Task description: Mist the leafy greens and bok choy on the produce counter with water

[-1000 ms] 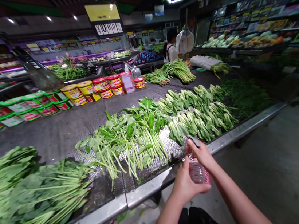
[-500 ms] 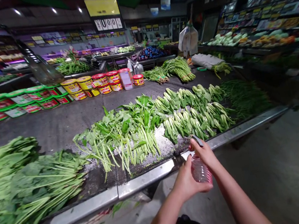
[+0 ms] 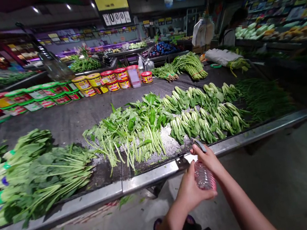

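Note:
My left hand [image 3: 190, 191] wraps around the body of a small clear plastic bottle [image 3: 203, 176] held just below the metal edge of the produce stand [image 3: 150, 177]. Over the bottle's top, my right hand [image 3: 208, 156] is closed, fingers pinched on its dark spray head. Straight ahead on the stand lie rows of bok choy [image 3: 207, 117]. A pile of long-stemmed leafy greens [image 3: 133, 132] lies to the left of them.
Bundles of spinach-like greens [image 3: 37, 175] cover the stand's left end. Lidded tubs [image 3: 92, 83] line its far side, with bundled stalks [image 3: 189, 65] at the back right. More stalls and a person [image 3: 233, 31] stand beyond. Concrete floor [image 3: 292, 179] lies to the right.
The view has shifted slightly left and back, showing more of the stand's left end. Both hands keep the same hold on the bottle.

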A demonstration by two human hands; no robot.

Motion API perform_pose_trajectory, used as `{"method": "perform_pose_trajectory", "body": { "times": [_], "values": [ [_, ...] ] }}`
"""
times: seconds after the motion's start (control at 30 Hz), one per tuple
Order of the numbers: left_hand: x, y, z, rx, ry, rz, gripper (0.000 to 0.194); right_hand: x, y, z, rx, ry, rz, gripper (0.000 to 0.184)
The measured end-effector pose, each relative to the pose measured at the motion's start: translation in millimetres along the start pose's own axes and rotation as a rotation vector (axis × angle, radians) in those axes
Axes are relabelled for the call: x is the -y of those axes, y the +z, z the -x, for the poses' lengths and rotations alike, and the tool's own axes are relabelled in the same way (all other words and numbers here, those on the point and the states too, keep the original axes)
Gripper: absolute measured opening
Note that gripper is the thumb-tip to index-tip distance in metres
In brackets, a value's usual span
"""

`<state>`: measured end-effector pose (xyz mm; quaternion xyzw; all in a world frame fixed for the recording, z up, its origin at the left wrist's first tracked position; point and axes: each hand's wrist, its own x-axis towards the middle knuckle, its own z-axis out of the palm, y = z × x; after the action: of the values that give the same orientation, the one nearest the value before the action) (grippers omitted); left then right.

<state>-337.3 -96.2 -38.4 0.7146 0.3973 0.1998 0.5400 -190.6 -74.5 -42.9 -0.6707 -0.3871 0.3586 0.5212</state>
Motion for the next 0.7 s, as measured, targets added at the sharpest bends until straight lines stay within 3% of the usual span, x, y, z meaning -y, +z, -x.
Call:
{"method": "perform_pose_trajectory", "body": {
  "times": [0.13, 0.27, 0.47, 0.7],
  "values": [
    [-1, -6.9, 3, -0.002, -0.009, 0.000, 0.105, 6, 6, 1, 0.035, 0.029, -0.025, 0.050],
    [-2, -20.3, 5, 0.019, 0.007, 0.012, 0.104, 6, 15, 0, 0.024, -0.029, -0.009, 0.046],
    [8, -58.6, 12, 0.093, 0.087, 0.038, 0.095, 10, 50, 1, -0.032, -0.032, 0.037, 0.047],
    [21, -97.7, 16, 0.031, 0.075, 0.008, 0.108, 31, 89, -6, -0.055, -0.098, 0.013, 0.045]
  ]
}}
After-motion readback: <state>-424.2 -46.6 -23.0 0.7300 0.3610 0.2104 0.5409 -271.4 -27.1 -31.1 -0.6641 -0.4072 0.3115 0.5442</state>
